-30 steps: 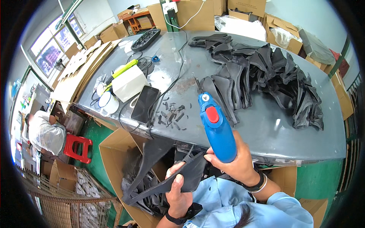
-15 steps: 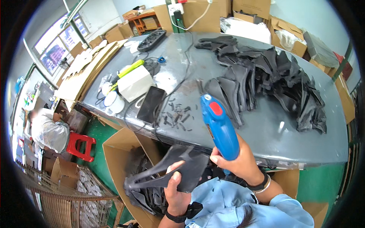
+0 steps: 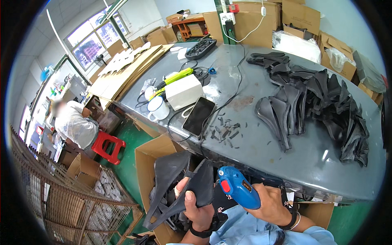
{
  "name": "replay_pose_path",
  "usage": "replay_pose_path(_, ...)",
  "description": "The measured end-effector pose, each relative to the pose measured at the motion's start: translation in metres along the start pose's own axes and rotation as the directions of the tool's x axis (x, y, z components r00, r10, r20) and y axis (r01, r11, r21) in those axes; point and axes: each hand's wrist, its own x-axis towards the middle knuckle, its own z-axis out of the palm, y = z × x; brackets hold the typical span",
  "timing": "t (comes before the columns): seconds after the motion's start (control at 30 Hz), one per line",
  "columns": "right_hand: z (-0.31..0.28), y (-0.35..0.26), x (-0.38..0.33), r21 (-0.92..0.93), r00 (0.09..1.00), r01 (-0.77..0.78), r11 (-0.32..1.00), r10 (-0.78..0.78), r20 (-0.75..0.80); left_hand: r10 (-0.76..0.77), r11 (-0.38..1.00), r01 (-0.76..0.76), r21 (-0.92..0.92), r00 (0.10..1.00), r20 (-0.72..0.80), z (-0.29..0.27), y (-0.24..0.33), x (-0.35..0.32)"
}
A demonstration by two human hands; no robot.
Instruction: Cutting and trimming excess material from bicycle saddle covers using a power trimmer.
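Note:
My left hand (image 3: 196, 208) grips a black bicycle-saddle-shaped pad (image 3: 171, 167) with a long slot down its middle; the thumb presses on its face and a finger shows through the slot. The pad hangs over an open cardboard box (image 3: 145, 163) holding more black pads. In my right hand (image 3: 269, 206) is a blue handheld power tool (image 3: 241, 190) with a red button, its front end pointing toward the pad's right edge. The tool's working tip cannot be made out. Beyond, similar black pads (image 3: 281, 114) lie in overlapping rows on the grey table (image 3: 245, 143).
Black scraps (image 3: 224, 132) lie near the table edge, beside a phone (image 3: 199, 116), a white box (image 3: 183, 92), a mug (image 3: 158, 109) and a cable. A co-worker (image 3: 75, 122) sits at the far left by a red stool (image 3: 108, 147). A wire rack (image 3: 73, 192) stands at left.
My right hand has lowered the tool from over the table and swung its front end left, close to the pad. The pad is turned more upright. The view has shifted left.

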Motion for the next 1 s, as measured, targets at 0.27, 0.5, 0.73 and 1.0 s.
replay_pose_path(0.27,-0.009,-0.002,0.0,-0.011,1.0,0.004,1.0,-0.004,0.03,-0.088,0.991,0.061,0.116,0.966,0.244,-0.02,0.022,0.016)
replay_pose_path(0.5,-0.008,0.003,-0.008,-0.116,0.998,0.056,0.992,-0.054,0.025,-0.28,0.944,0.258,0.206,0.956,0.088,-0.011,0.055,0.036)
replay_pose_path(0.73,0.002,0.01,-0.014,-0.173,0.996,0.088,0.981,-0.083,0.036,-0.364,0.808,0.226,0.544,0.917,0.16,0.005,0.065,0.036)
replay_pose_path(1.0,0.006,0.005,-0.012,-0.125,0.998,0.035,0.992,-0.029,0.047,-0.485,0.743,0.333,0.581,0.866,0.123,-0.039,0.019,0.043)
